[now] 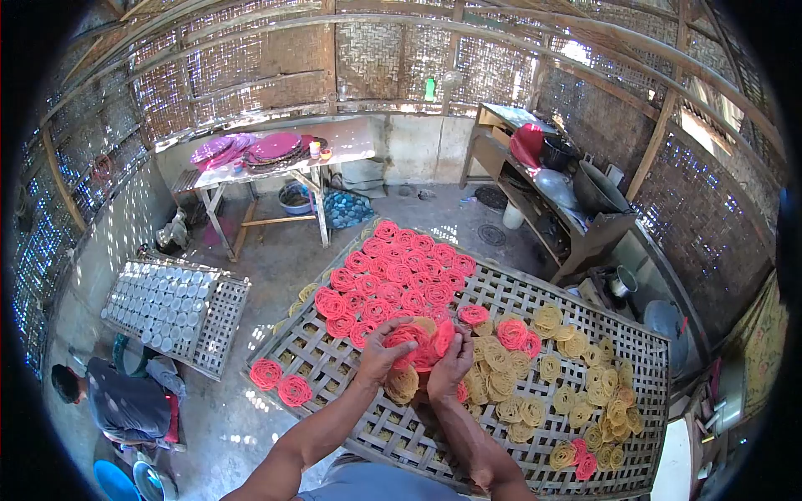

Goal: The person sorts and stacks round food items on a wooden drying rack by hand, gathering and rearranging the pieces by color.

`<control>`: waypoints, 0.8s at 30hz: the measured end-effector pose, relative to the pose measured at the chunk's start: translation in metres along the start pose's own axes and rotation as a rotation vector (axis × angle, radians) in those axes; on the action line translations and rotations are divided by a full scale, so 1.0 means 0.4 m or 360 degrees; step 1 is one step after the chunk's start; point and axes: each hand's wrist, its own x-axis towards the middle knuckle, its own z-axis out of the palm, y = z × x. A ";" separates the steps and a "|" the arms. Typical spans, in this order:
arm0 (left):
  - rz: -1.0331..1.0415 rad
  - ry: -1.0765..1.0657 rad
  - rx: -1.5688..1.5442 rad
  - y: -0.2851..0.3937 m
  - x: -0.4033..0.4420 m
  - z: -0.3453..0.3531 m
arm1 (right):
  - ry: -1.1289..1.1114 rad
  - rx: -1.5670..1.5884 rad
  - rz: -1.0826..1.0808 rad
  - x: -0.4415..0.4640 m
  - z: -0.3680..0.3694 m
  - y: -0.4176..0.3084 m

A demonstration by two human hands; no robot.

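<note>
Over a large woven lattice rack, my left hand and my right hand hold red lacy discs between them, with fingers closed on them. Beyond my hands, many red discs lie close together on the rack. Yellow discs are spread and piled to the right, with a few red ones among them. Two red discs rest near the left corner. The yellow disc just under my hands is partly covered.
A person crouches at the lower left near blue basins. Behind them is a smaller rack of pale round pieces. A table with pink items stands at the back; a wooden bench with pots is at the right.
</note>
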 end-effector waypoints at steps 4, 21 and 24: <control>0.0075 0.0131 0.0037 0.010 -0.003 0.002 | -0.0021 0.0014 -0.0033 0.013 0.001 0.002; 0.0440 0.1070 0.0406 0.129 0.066 0.047 | -0.0324 0.0289 -0.0071 0.051 0.001 -0.091; 0.0626 0.1400 0.0370 0.154 0.111 0.079 | -0.0738 -0.0239 -0.0614 0.044 0.021 -0.105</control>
